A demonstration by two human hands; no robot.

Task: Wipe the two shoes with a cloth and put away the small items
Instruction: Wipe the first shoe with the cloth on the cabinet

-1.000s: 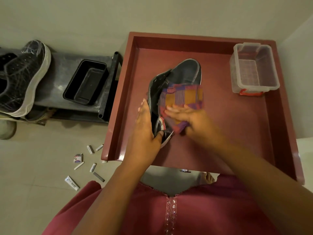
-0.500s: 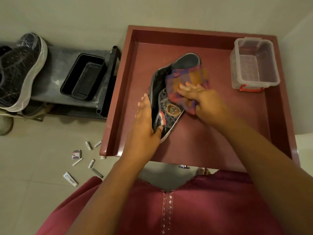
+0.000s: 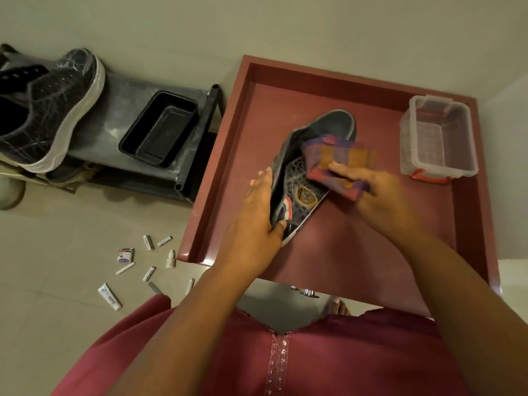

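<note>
**Cloth on the dark shoe, small items scattered on the floor**

A dark shoe (image 3: 305, 178) lies on its side on the red-brown surface (image 3: 371, 247), toe pointing away from the person, with a badge and striped patch showing on its upturned side. The left hand (image 3: 254, 221) holds the heel end: the palm and straight fingers lie along the shoe's left edge and the thumb hooks over the rim at the heel. The right hand (image 3: 368, 187) presses a checked purple and orange cloth (image 3: 337, 161) onto the middle of the shoe, its fingers laid flat across the fabric, while the lower edge of the cloth folds under the hand; whether the thumb pinches it there cannot be told.

A clear plastic box (image 3: 440, 138) with a red latch stands at the far right corner of the surface, well apart from the shoe.

To the left, a low grey rack (image 3: 114, 110) carries the second shoe (image 3: 48, 110), dark with a white sole and tilted on its side, and a black tray (image 3: 160, 128) beside it.

The small items lie on the tiled floor (image 3: 57, 252) between the rack and the person: a little carton (image 3: 125, 255), a small white dropper bottle (image 3: 170, 260), a white tube (image 3: 109, 296) and several short white sticks (image 3: 148, 242). The person wears a maroon garment (image 3: 314, 361).
</note>
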